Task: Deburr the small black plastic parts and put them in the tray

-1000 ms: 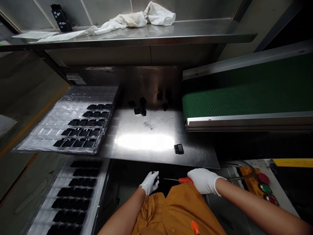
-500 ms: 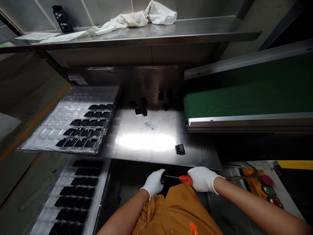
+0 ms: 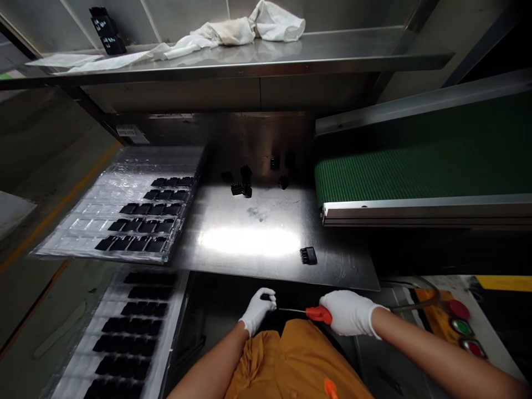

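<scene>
My left hand (image 3: 258, 311), in a white glove, is closed with its fingertips pinching a small black plastic part (image 3: 266, 297), mostly hidden by the fingers. My right hand (image 3: 348, 311), gloved too, wraps round a red air blow gun (image 3: 318, 314). The gun's thin metal nozzle points left and ends close to my left fingertips. Both hands are in front of the steel table's near edge, above my lap. Nearest to them on the table (image 3: 274, 216) lies a black toothed plastic part (image 3: 308, 255).
Several loose black parts (image 3: 246, 173) lie farther back on the table. To the left, a clear plastic tray (image 3: 83, 224) holds rows of black pieces, with another tray (image 3: 75, 338) lower down. A green conveyor belt (image 3: 424, 160) runs at right, above a button box (image 3: 462, 326). White cloth (image 3: 276, 23) lies on the shelf.
My left hand has turned and moved slightly left, and its fingers now cover more of the black part. My right hand and the blow gun have shifted slightly down.
</scene>
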`<state>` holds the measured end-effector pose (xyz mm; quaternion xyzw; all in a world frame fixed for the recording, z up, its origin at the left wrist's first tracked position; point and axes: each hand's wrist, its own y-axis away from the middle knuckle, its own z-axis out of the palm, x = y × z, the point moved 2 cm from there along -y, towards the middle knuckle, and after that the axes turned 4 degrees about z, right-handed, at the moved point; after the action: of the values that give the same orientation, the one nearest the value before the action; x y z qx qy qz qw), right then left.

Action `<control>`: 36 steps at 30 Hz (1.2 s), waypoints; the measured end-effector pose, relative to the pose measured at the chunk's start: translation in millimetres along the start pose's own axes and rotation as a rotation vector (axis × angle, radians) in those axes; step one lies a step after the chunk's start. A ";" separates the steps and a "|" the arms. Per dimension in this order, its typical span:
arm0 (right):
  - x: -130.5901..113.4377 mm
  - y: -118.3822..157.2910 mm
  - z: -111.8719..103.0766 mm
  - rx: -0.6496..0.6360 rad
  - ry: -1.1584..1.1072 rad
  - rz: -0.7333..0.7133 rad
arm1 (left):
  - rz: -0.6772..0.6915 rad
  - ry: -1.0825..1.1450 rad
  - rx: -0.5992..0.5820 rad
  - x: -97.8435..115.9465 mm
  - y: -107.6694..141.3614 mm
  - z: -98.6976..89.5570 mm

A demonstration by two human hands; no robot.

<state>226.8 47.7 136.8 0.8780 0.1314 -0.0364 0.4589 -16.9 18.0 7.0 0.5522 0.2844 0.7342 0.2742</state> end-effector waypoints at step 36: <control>-15.1 6.3 -1.4 0.007 -0.034 -0.087 | -0.278 0.301 0.189 -3.8 1.6 -13.4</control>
<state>213.9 42.4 145.4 0.8722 0.1615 -0.0715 0.4561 -29.1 12.7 2.6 0.4151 0.4630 0.7336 0.2741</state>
